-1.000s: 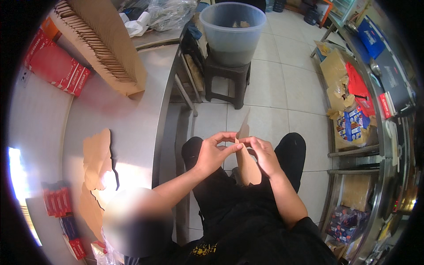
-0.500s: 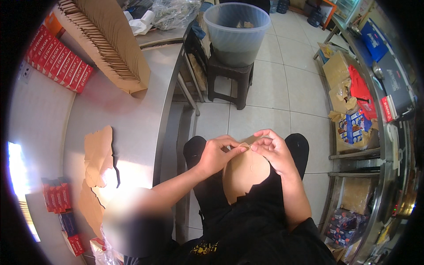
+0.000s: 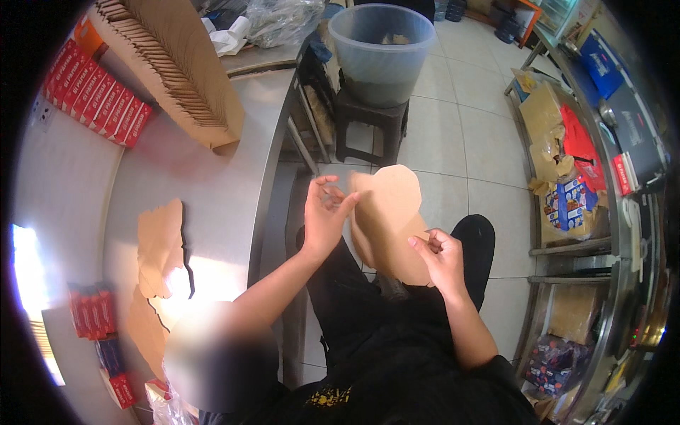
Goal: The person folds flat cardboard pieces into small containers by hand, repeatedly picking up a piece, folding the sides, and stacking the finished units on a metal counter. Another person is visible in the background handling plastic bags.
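Observation:
A brown cardboard blank (image 3: 397, 205) with a rounded far end and curved sides is held above my lap. My right hand (image 3: 440, 262) pinches its near right edge between thumb and fingers. By the left edge of the blank, my left hand (image 3: 329, 216) is raised with fingers apart and nothing in them; whether the thumb touches the cardboard is unclear. Flat cardboard blanks (image 3: 161, 248) lie on the steel table to my left. Farther up that table stands a long row of nested brown cardboard pieces (image 3: 177, 78).
The steel table (image 3: 212, 180) runs along my left. Red boxes (image 3: 95, 95) line its wall side. Ahead, a translucent bucket (image 3: 381, 60) sits on a dark stool (image 3: 370, 127). On the right, a metal shelf (image 3: 570, 249) holds cartons and packages.
My left hand has let go of the cardboard's edge and moved left and up. The blank has turned, its rounded end now pointing away, while my right hand keeps its pinch lower down.

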### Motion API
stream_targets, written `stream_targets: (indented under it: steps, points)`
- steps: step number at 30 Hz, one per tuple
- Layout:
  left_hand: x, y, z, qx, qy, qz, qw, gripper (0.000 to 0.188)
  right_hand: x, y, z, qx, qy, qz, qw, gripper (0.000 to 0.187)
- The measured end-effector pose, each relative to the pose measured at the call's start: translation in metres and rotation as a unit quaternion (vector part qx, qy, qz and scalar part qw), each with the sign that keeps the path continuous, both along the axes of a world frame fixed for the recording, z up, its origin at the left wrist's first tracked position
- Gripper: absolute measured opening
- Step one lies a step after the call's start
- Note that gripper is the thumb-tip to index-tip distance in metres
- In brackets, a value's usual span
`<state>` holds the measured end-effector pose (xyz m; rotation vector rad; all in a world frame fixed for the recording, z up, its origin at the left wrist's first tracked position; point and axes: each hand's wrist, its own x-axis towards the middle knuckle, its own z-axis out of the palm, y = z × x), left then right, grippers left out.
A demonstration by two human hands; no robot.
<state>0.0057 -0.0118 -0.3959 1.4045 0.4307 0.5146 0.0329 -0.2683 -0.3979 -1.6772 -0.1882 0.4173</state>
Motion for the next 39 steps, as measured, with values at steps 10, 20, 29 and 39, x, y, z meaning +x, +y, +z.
stream_targets:
  steps: [10, 20, 29, 39]
  points:
    - [-0.021, -0.02, 0.02, 0.391, -0.059, -0.225, 0.891, 0.037, 0.021, 0.016, 0.056, -0.059, -0.226, 0.159, 0.959, 0.02]
    - [-0.019, -0.015, 0.011, 0.269, 0.028, -0.113, 0.956, 0.018, 0.012, 0.039, 0.053, -0.134, -0.408, -0.091, 0.898, 0.055]
    - [-0.002, 0.014, -0.002, 0.065, 0.103, -0.076, 0.99, 0.05, 0.013, -0.007, 0.003, -0.032, -0.014, 0.066, 0.997, 0.022]
    - [-0.023, -0.024, 0.021, 0.363, -0.02, -0.245, 0.899, 0.037, 0.029, 0.01, 0.035, -0.027, -0.16, 0.184, 0.969, 0.02]
